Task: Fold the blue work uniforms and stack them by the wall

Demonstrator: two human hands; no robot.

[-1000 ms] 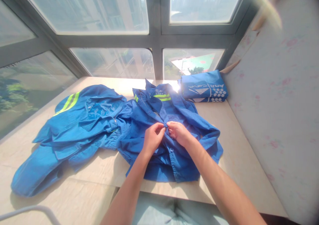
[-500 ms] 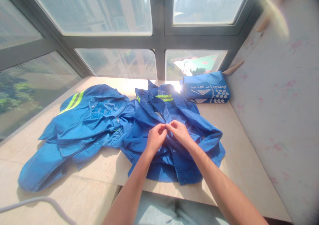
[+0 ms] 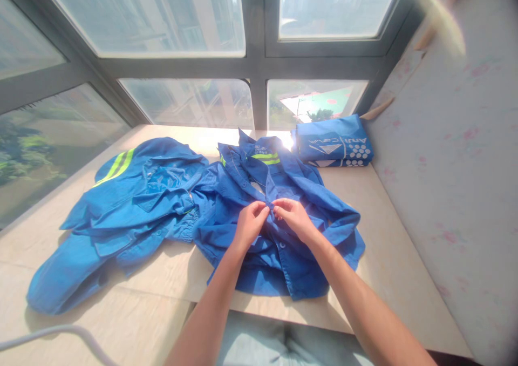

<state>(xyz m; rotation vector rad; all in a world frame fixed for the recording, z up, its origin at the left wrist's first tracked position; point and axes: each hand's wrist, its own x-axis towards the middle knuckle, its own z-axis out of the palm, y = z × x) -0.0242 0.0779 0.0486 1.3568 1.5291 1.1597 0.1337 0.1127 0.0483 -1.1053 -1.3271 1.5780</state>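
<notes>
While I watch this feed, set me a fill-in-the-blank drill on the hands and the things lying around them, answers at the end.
1. The left hand and right hand both pinch the middle jacket, whose main colour is ____.
2. Another garment lies on the person's ____ side of that jacket.
3. The printed bundle sits near the far ____ corner of the tabletop, as the person sees it.

Missing words: blue; left; right.
</notes>
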